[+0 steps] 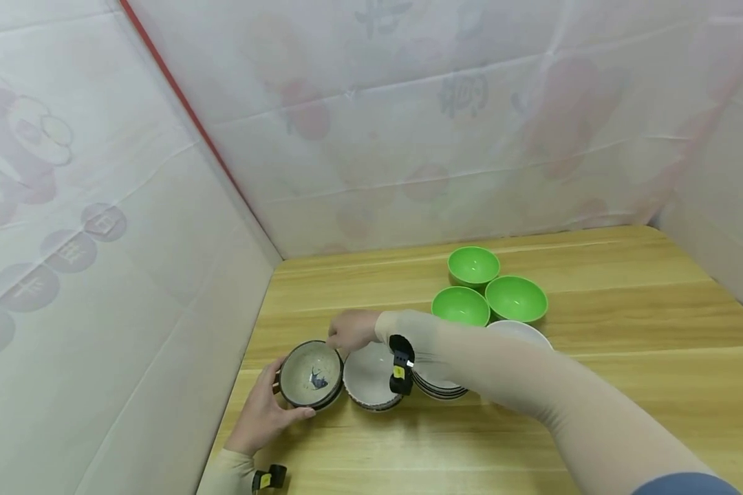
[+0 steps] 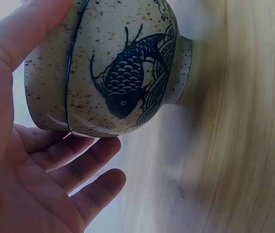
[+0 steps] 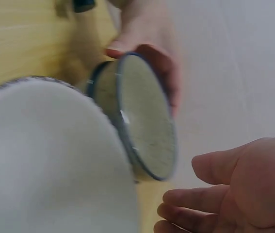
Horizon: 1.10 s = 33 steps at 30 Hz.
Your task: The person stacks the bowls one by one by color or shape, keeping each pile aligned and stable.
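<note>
At the left of the table in the head view stands a stack of beige speckled bowls [image 1: 310, 375], dark-rimmed, with a blue fish inside the top one. My left hand [image 1: 261, 412] holds the stack from its left side, thumb at the front and fingers behind. The left wrist view shows a dark fish on the outside of the lower bowl [image 2: 132, 73]. My right hand [image 1: 353, 330] is just past the stack's right rim; its fingers look loosely extended and hold nothing in the right wrist view. Close by on the right is a white bowl [image 1: 369, 378] with a speckled rim.
Under my right forearm sits another stack of dark-rimmed bowls [image 1: 441, 392], partly covered. A white bowl [image 1: 520, 331] shows behind the arm. Three green bowls [image 1: 517, 300] stand farther back. A white printed sheet [image 1: 161, 289] hangs along the table's left edge and back.
</note>
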Each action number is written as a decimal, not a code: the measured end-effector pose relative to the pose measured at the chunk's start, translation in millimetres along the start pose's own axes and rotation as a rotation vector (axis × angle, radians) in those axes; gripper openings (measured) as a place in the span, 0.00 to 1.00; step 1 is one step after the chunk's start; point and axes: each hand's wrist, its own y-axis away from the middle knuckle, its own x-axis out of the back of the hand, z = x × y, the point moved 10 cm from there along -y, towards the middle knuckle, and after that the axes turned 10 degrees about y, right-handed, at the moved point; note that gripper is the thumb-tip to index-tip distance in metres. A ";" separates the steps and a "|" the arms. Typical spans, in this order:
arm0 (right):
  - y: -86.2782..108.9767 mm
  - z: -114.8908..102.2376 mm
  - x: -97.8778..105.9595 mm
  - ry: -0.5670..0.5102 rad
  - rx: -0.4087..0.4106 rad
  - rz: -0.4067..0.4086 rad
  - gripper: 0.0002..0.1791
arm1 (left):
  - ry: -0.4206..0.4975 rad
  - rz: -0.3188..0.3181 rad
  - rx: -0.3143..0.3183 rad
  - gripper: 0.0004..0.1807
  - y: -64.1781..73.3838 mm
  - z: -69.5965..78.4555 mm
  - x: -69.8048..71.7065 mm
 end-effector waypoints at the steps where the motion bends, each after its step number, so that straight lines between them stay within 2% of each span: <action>1: 1.7 1.4 5.6 -0.005 0.002 0.014 0.18 | 0.001 0.003 0.003 0.61 -0.1 -0.8 -0.2; 8: 20.3 21.2 42.7 -0.092 -0.018 0.047 0.21 | -0.012 -0.015 0.000 0.65 -2.0 1.5 -2.2; 11: 32.9 37.9 60.5 -0.128 -0.037 0.068 0.26 | -0.022 -0.026 0.004 0.68 -4.3 6.4 -3.9; 14: 50.4 60.4 78.6 -0.208 -0.065 0.082 0.29 | -0.058 -0.011 -0.006 0.66 -9.1 17.9 -3.1; 17: 73.6 91.0 96.6 -0.272 -0.113 0.114 0.32 | -0.105 0.021 -0.055 0.60 -16.6 38.1 -1.1; 20: 100.6 126.1 113.7 -0.305 -0.151 0.171 0.32 | -0.147 0.034 -0.142 0.55 -24.9 64.9 -1.7; 25: 148.7 196.6 130.7 -0.350 -0.205 0.274 0.31 | -0.215 -0.011 -0.290 0.47 -40.0 110.2 -14.1; 29: 186.8 260.0 126.6 -0.348 -0.269 0.354 0.33 | -0.298 -0.077 -0.366 0.40 -54.4 141.6 -31.1; 33: 220.4 320.1 105.8 -0.280 -0.364 0.410 0.35 | -0.372 -0.169 -0.410 0.35 -68.8 170.1 -52.4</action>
